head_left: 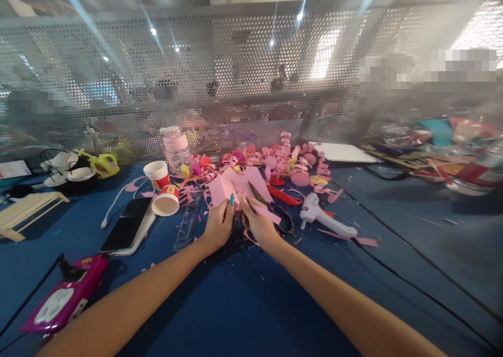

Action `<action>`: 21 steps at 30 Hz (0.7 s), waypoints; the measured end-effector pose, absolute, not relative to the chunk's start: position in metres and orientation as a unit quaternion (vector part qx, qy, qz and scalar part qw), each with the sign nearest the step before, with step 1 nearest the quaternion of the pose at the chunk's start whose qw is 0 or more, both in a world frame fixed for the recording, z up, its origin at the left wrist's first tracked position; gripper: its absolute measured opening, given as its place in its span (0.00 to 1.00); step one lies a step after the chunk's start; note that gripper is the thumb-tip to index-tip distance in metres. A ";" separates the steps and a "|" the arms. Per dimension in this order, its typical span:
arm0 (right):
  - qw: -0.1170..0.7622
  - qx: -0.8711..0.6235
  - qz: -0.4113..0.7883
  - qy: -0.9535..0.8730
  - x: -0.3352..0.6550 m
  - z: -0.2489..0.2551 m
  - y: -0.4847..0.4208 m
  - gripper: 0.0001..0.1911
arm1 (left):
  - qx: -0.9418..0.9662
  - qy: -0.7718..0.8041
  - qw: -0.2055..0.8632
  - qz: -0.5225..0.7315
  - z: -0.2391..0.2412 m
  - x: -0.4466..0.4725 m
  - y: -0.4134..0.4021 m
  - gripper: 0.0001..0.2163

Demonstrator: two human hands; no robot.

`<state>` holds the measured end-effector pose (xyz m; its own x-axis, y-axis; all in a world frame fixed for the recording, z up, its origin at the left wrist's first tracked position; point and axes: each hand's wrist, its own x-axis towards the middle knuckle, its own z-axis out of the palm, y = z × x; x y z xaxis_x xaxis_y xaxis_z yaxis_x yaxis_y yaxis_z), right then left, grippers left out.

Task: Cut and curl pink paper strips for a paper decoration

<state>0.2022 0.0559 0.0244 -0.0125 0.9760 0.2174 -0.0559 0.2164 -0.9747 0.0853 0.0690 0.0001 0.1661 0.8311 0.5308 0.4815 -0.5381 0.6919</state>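
Observation:
My left hand [218,224] pinches the lower edge of a pink sheet of paper [231,185] and holds it up over the blue table [243,299]. My right hand [258,224] is closed round the black handles of a pair of scissors [262,200], whose blades point up into the pink sheet. Small pink paper scraps lie on the table under and around both hands.
Pink paper curls and shapes [286,160] are piled behind the hands. A white glue gun [323,218] and red cutter [283,196] lie to the right; two paper cups [162,187], a bottle [176,148], a phone [126,223] and a purple power strip [65,299] to the left. A perforated metal screen [251,74] backs the table.

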 end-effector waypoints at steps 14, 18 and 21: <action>0.556 -0.368 0.540 -0.514 0.207 0.028 0.057 0.17 | 0.722 0.464 0.195 0.475 0.001 0.086 0.070 0.14; 0.526 -0.275 0.608 -0.526 0.217 0.030 0.063 0.09 | 0.699 0.467 0.211 0.499 0.001 0.085 0.071 0.14; 0.525 -0.289 0.596 -0.535 0.221 0.029 0.067 0.08 | 0.680 0.457 0.219 0.530 0.001 0.084 0.071 0.14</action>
